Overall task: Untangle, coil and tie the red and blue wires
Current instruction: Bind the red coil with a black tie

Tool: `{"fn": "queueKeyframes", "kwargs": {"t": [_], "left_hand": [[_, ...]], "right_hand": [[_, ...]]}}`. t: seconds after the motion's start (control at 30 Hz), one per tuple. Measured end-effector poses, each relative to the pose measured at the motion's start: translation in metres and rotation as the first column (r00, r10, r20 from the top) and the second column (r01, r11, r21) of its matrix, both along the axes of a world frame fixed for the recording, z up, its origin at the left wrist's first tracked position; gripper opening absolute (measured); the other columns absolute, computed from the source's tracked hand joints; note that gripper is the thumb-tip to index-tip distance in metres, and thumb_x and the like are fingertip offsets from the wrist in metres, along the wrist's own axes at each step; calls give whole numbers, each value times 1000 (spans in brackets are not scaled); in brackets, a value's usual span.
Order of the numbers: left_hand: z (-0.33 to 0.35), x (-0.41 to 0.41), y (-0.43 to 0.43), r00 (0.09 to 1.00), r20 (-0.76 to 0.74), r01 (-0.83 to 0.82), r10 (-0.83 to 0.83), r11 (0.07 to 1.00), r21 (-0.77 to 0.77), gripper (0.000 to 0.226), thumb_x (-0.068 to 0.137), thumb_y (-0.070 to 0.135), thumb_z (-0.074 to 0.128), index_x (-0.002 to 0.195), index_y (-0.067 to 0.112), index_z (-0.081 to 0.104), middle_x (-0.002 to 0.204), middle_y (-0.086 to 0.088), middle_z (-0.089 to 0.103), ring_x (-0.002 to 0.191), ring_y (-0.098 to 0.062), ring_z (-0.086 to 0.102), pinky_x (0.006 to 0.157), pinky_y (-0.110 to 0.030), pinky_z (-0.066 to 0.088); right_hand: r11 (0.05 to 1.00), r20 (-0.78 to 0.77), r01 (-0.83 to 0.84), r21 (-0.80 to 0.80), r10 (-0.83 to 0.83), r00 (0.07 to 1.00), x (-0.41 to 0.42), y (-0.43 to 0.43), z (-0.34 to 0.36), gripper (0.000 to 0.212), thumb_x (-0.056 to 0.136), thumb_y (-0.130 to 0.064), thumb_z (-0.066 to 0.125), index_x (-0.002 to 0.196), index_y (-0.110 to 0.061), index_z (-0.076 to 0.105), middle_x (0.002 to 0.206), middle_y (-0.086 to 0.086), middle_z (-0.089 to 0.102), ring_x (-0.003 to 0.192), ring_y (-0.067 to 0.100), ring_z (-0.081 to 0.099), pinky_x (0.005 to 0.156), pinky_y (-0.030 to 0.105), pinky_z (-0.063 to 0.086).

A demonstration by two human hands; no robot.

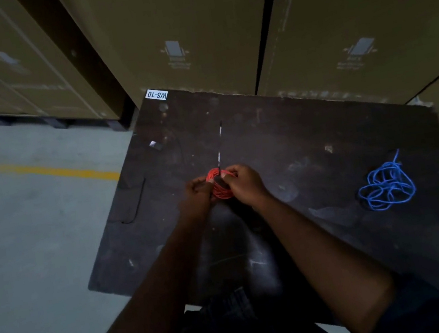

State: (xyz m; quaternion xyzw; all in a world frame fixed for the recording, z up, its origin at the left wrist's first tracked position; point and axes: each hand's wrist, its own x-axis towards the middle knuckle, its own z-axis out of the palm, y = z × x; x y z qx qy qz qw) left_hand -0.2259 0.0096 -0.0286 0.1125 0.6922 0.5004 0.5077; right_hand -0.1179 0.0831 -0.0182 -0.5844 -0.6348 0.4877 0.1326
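Observation:
A red wire [220,190] wound into a small coil sits between my two hands over the middle of the dark table [308,134]. My left hand [197,196] grips the coil's left side. My right hand [244,184] holds its right side and pinches the near end of a thin black tie [220,146] that runs away from the coil toward the table's far edge. A blue wire [387,186] lies apart in a loose tangle on the table's right side, with one end sticking up toward the back.
Tall cardboard boxes [179,36] stand close behind the table. A white label reading WS-10 [156,95] marks the far left corner. A small grey scrap [155,145] and a black cord [136,203] lie at the table's left. Grey floor with a yellow line [39,170] lies left.

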Motion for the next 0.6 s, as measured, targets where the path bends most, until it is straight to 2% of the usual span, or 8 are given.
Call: {"fn": "queueKeyframes", "kwargs": {"t": [0.07,0.17,0.27,0.33,0.43,0.53,0.6], "left_hand": [[-8,-14,9,999,-48,-24,24,1000,-19,33,86,23,67,109,2,58,98,-17,68,80,-21,67,64,-25,55],[-18,-36,29,991,-132,-31,29,999,-12,17,91,18,61,100,4,59,80,-11,65,60,-10,58,51,-20,48],[-26,-60,53,963,-247,100,-106,994,-39,17,78,24,59,68,12,66,55,-2,63,47,-8,54,50,-22,42],[-37,-74,68,935,-321,120,-152,986,-118,22,65,28,52,66,10,65,62,-7,65,56,-15,58,55,-28,44],[-39,-85,86,877,-415,182,-240,968,-175,33,67,25,48,81,6,71,78,-10,70,71,-23,65,64,-33,51],[-25,-89,97,850,-463,174,-251,964,-201,25,80,14,55,96,7,72,91,-13,72,86,-22,66,71,-23,45],[-25,-90,103,818,-518,165,-248,965,-203,24,81,11,57,101,8,71,98,-13,72,95,-24,65,74,-22,42]], "right_hand": [[999,38,36,6,-37,999,-15,9,-8,18,85,-24,64,98,-13,70,101,7,71,96,22,64,78,24,43],[997,71,81,16,-81,994,-36,27,-20,15,82,-18,67,96,-14,71,99,7,73,95,21,65,82,25,46],[995,73,99,1,-99,992,-54,48,-32,13,77,-14,71,90,-13,72,91,8,74,89,21,67,82,29,51],[991,71,137,-8,-136,988,-63,60,-39,13,75,-12,72,88,-13,72,88,7,74,85,19,68,81,30,53],[975,40,222,8,-222,974,-75,76,-49,17,74,-8,69,89,-15,70,88,5,74,80,13,66,78,23,51],[974,-30,228,-2,-227,973,-86,89,-56,22,75,2,62,93,-11,66,95,10,72,83,16,66,78,24,52],[982,-76,186,-31,-187,979,-91,95,-58,27,76,10,57,99,-1,64,101,16,70,85,16,63,71,13,49]]}}
